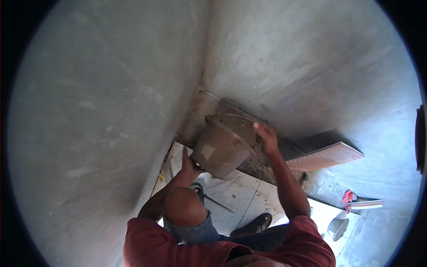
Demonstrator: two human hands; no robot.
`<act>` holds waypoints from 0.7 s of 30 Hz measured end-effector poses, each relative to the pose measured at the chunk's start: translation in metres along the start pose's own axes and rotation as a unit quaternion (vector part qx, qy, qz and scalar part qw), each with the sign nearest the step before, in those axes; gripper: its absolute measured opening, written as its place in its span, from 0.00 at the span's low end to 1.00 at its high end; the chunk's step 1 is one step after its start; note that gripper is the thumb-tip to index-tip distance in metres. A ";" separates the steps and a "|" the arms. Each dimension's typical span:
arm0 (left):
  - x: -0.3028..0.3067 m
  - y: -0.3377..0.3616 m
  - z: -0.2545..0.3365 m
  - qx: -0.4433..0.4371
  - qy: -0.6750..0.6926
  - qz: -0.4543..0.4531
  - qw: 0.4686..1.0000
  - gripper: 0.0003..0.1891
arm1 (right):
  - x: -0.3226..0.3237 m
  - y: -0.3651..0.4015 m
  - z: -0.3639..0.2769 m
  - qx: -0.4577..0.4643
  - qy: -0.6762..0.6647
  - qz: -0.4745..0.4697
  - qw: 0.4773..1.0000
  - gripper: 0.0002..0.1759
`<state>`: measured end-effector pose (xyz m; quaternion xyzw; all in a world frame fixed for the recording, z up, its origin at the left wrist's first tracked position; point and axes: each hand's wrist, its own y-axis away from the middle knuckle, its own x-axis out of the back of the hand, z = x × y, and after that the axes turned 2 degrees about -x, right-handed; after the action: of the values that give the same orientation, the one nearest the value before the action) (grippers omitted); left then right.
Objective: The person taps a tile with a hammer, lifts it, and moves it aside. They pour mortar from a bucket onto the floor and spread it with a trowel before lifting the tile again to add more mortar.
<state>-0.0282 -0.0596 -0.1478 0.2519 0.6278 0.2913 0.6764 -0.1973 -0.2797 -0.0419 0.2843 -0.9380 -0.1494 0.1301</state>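
Note:
A dirty grey-brown bucket [221, 149] is tipped over the rough ground in the corner, its mouth facing away from me. My left hand [191, 164] is at the lower left side of the bucket, with fingers spread against it. Near the bucket's rim on the right is my right hand [266, 135], raised by the thin wire handle; its fingers are bent and partly hidden, so its hold cannot be made out. Dark, loose material [249, 129] lies beyond the bucket's mouth.
Two plastered walls meet behind the corner. White marbled tiles [235, 191] lie under my sandalled feet, with a thin rod [219, 204] on them. A brown tile [327, 158] leans at the right. Farther right are a red item [349, 199] and a small bowl [339, 228].

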 end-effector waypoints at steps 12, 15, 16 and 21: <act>-0.021 -0.064 0.016 -0.242 -0.565 0.118 0.780 0.36 | 0.027 -0.097 0.179 -0.050 -0.107 0.186 0.975 0.25; -0.027 -0.079 0.019 -0.264 -0.522 0.054 0.809 0.36 | 0.016 -0.069 0.174 -0.047 -0.274 0.167 0.946 0.25; -0.022 -0.087 0.016 -0.259 -0.525 0.054 0.809 0.36 | 0.018 -0.063 0.175 -0.051 -0.275 0.172 0.945 0.25; -0.048 -0.084 0.019 -0.267 -0.535 0.042 0.801 0.35 | 0.013 -0.066 0.188 -0.053 -0.323 0.124 0.937 0.32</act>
<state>-0.0047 -0.1523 -0.1716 0.2037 0.0527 0.2945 0.9322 -0.2371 -0.3007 -0.2366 0.0945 -0.9479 -0.2659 -0.1478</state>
